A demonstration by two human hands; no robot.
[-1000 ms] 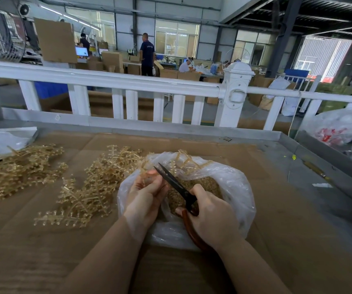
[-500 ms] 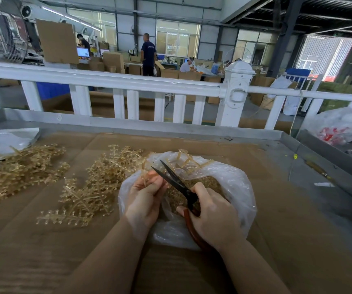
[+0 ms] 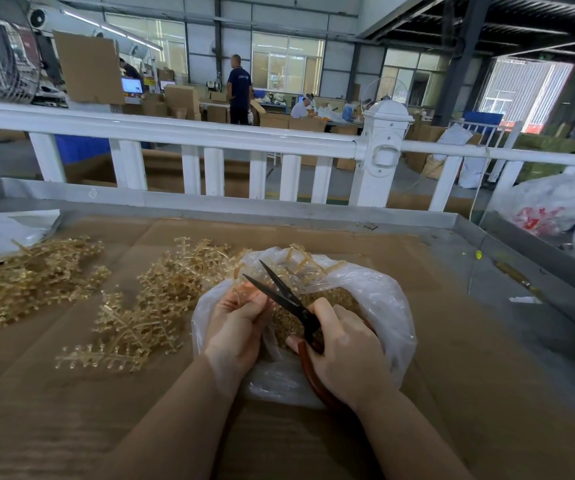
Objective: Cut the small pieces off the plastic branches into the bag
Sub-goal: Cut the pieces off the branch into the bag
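Head view. The left hand [image 3: 236, 327], fingers curled, pinched a small amber plastic branch [image 3: 241, 291] over the mouth of the clear plastic bag [image 3: 379, 306]. The right hand [image 3: 343, 355] gripped the red handles of the scissors [image 3: 289, 299], fingers curled round them; the dark blades stood apart, their tips beside the branch. The bag rested on the cardboard-covered bench [image 3: 452, 393] and held a heap of cut pieces [image 3: 327, 297]. Two piles of uncut branches [image 3: 161, 299] lay on the bench left of the bag. A white railing [image 3: 189, 131] ran behind the bench.
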